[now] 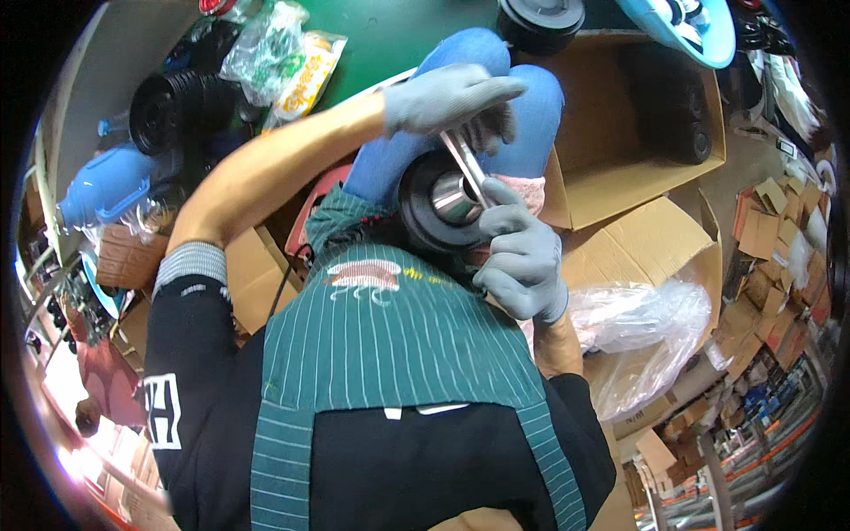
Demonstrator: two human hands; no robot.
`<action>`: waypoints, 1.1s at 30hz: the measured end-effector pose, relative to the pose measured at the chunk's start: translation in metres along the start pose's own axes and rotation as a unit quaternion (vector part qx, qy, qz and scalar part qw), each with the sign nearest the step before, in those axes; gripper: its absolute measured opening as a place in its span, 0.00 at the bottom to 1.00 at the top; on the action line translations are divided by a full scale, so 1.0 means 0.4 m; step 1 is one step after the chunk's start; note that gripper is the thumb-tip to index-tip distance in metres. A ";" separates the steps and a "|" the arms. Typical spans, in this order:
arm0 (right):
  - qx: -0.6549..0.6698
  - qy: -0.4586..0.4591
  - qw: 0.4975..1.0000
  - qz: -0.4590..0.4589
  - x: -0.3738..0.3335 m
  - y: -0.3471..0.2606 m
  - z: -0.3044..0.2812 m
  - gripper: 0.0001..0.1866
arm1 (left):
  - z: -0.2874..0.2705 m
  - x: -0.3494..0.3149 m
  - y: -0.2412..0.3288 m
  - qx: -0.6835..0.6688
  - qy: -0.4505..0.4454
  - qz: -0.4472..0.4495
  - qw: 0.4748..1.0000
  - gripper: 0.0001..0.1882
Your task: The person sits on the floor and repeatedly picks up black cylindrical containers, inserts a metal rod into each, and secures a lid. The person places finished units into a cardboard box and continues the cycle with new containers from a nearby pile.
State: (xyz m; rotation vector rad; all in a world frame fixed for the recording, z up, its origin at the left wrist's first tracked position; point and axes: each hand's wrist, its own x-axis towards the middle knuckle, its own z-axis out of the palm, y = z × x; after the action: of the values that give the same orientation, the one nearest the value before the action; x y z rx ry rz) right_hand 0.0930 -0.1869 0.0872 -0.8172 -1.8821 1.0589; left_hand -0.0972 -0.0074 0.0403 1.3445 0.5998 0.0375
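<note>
A black round part [414,212] with a wide rim rests in my lap, its shiny metal centre [452,199] turned up. Across that centre slants a silver metal bar [464,161], whose exact kind I cannot make out. My left hand [453,102], in a grey glove, is closed around the bar's far end, above my knees. Nearer to me, my gloved right hand [522,252] has its fingers curled, with the thumb and index finger at the bar's near end beside the metal centre. The right palm is hidden.
Right of my knees stands an open cardboard box [620,190] with black cylindrical parts [695,115] inside. Clear plastic [651,327] spills from another carton. A black round part [540,22] and a blue basin [715,44] are ahead. Left are black discs [159,111] and a blue jug [106,188].
</note>
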 end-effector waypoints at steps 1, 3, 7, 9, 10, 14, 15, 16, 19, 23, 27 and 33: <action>-0.031 -0.028 0.999 -0.011 0.005 -0.003 -0.003 0.12 | -0.007 0.024 0.015 0.024 -0.022 0.014 0.999 0.43; -0.106 -0.093 0.990 -0.021 0.023 -0.026 -0.006 0.15 | -0.002 0.079 -0.012 -0.002 -0.064 0.033 0.997 0.42; -0.109 -0.175 0.978 0.012 0.057 -0.066 0.045 0.19 | 0.031 0.179 -0.042 0.172 -0.061 0.149 0.972 0.32; -0.117 -0.232 0.966 0.003 0.098 -0.049 0.042 0.20 | 0.034 0.217 -0.099 0.214 -0.050 0.235 0.947 0.28; -0.122 -0.256 0.959 0.001 0.125 -0.043 0.043 0.21 | 0.036 0.218 -0.080 0.235 -0.046 0.277 0.930 0.26; -0.126 -0.407 0.905 0.011 0.219 -0.043 0.107 0.14 | 0.103 0.249 0.013 -0.022 -0.274 0.038 0.961 0.37; -0.155 -0.409 0.899 0.030 0.274 -0.024 0.114 0.14 | 0.124 0.265 0.007 -0.031 -0.312 0.057 0.948 0.37; -0.189 -0.409 0.891 0.052 0.336 -0.002 0.116 0.15 | 0.147 0.283 0.014 -0.037 -0.353 0.080 0.931 0.38; -0.077 -0.303 0.946 0.089 0.325 0.023 0.129 0.15 | 0.181 0.298 0.000 -0.073 -0.385 0.108 0.914 0.36; 0.135 -0.123 0.973 0.140 0.283 0.014 0.049 0.22 | 0.161 0.304 -0.001 0.060 -0.181 0.261 0.946 0.26; 0.389 0.155 0.892 0.172 0.205 0.061 0.046 0.30 | 0.070 0.242 -0.041 0.014 0.117 0.349 0.930 0.20; 0.634 0.352 0.654 0.214 0.249 0.120 0.049 0.46 | -0.120 -0.182 0.187 0.295 0.244 0.133 0.914 0.15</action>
State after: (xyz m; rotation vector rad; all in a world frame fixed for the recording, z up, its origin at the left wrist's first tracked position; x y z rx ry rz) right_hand 0.0367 -0.0910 0.0713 -0.5989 -0.0228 1.6398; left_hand -0.1561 0.0280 0.1324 2.0272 0.8852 0.4570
